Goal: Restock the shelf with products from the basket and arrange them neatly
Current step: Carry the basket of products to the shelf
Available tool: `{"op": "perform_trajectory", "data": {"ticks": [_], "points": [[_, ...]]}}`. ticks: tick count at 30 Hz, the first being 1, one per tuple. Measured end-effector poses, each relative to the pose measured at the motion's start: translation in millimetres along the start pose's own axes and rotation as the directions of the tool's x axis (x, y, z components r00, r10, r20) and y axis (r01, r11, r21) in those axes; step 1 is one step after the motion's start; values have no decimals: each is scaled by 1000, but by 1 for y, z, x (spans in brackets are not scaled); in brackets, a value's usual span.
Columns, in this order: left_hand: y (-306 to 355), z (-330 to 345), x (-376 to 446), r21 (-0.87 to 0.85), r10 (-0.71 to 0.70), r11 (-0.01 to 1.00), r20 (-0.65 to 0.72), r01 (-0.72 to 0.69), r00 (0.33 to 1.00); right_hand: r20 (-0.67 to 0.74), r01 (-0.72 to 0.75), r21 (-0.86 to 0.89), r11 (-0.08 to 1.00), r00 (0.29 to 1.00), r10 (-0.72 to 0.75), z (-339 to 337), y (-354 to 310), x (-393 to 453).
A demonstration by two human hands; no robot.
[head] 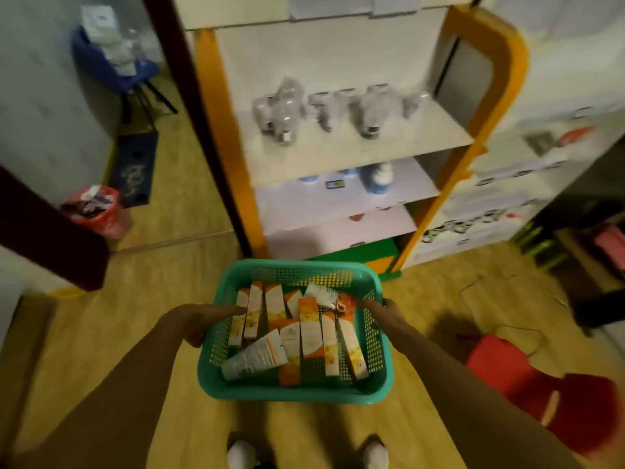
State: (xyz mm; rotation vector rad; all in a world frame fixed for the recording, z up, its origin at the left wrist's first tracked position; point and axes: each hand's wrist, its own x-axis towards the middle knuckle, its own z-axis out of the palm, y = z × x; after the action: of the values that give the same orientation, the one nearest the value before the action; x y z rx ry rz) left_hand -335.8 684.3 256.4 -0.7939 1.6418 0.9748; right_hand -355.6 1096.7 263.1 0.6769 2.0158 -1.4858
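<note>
I carry a green perforated basket point(294, 392) in front of me, above the floor. My left hand point(199, 321) grips its left rim and my right hand point(385, 314) grips its right rim. Inside lie several orange-and-white product boxes point(310, 333) and a white tube point(255, 357), jumbled. Ahead stands the shelf unit with orange posts point(358, 143). Its middle board carries several wrapped clear bottles point(368, 113); the board below holds blue-and-white bottles point(380, 179).
A red stool point(541, 384) stands on the floor at the right. A red-lined bin point(98, 211) and a blue chair point(111, 62) are at the left. White cartons point(507, 198) are stacked right of the shelf. A dark counter edge point(44, 231) juts in from the left.
</note>
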Motion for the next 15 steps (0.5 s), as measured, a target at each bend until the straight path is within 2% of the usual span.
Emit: {"op": "perform_trajectory", "data": {"ticks": [3,5,7,9,10,11,13,15], "points": [[63,44,28,71,38,997,-58,-34,998,-9,-10,53,999,1000,10,-77,9,-3],[129,107,-31,199,64,979,-59,-51,996,-60,-2,121,993,998,9,-134,5,-6],[180,155,-59,232,131,966,-77,-110,988,-107,31,136,990,994,-16,-188,5,-1],[218,171,-34,345,178,930,-133,-123,975,-147,63,175,983,988,-38,-233,5,3],[241,180,-18,335,169,933,-85,-132,982,-163,71,194,978,986,-39,-254,6,4],[261,189,-2,336,171,933,-98,-129,980,-174,86,226,970,984,-47,-273,7,6],[302,235,-56,365,168,924,-109,-118,980,-218,131,257,958,973,-74,-309,6,13],[338,267,-69,350,222,919,-76,-182,972,-246,143,227,963,966,-85,-338,6,28]]}}
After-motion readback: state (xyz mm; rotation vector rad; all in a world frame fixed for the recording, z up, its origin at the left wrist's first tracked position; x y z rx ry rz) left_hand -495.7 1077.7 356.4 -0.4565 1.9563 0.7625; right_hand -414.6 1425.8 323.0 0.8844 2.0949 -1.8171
